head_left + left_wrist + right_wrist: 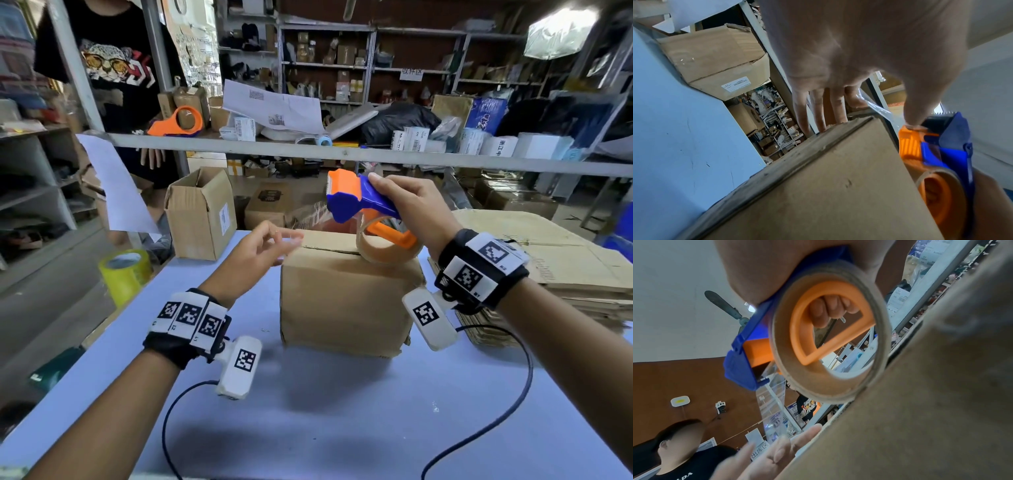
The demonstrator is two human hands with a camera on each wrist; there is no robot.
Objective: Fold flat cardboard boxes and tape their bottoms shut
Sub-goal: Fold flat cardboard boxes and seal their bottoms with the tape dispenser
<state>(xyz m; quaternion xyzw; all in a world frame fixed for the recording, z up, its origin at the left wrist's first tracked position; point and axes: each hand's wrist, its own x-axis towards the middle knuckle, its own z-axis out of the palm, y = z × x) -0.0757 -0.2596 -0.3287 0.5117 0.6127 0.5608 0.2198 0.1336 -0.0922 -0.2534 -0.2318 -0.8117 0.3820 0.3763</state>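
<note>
At frame centre the cardboard box [346, 294] stands on the desk [308, 411]. A tape dispenser [363, 202] is gripped by the right hand [411, 205] above its top seam; the left hand [260, 250] is held relaxed, fingers extended, at the upper-left far edge.

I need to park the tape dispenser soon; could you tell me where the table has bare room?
Bare blue table lies in front of the cardboard box, between both forearms. Right is crowded by the flat cardboard stack; left edge holds the yellow tape roll.
</note>
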